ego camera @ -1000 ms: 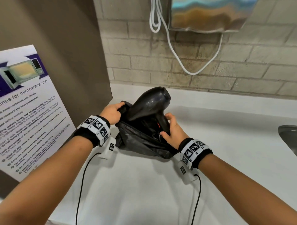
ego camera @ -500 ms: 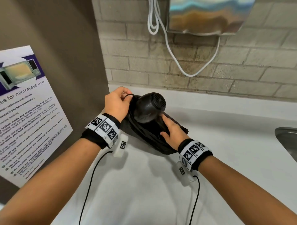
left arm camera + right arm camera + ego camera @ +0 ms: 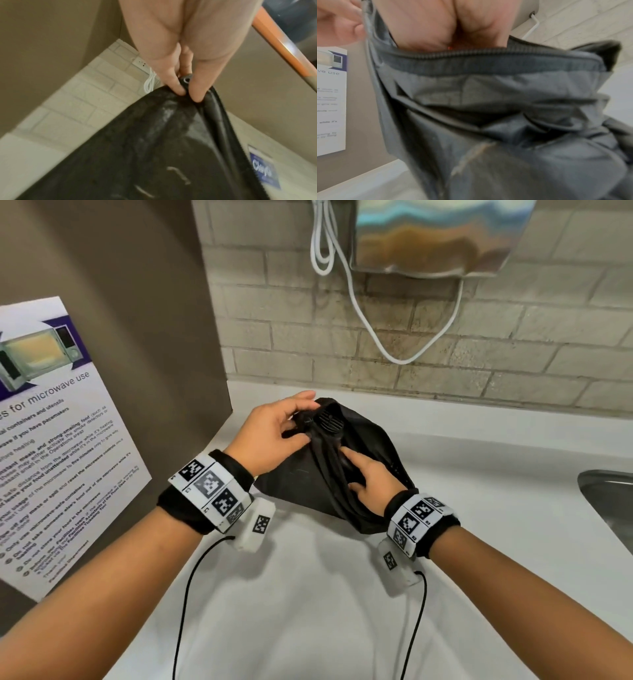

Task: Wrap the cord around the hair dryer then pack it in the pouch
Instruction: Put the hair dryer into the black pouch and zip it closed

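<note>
Wall poster (image 3: 51,440): "for microwave use"; blue label (image 3: 262,171): unreadable.

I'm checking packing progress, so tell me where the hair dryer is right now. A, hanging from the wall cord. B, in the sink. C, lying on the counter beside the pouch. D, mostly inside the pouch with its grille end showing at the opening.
D: the dryer sits in the pouch, only its round grille showing at the opening, which the left hand pinches.
</note>
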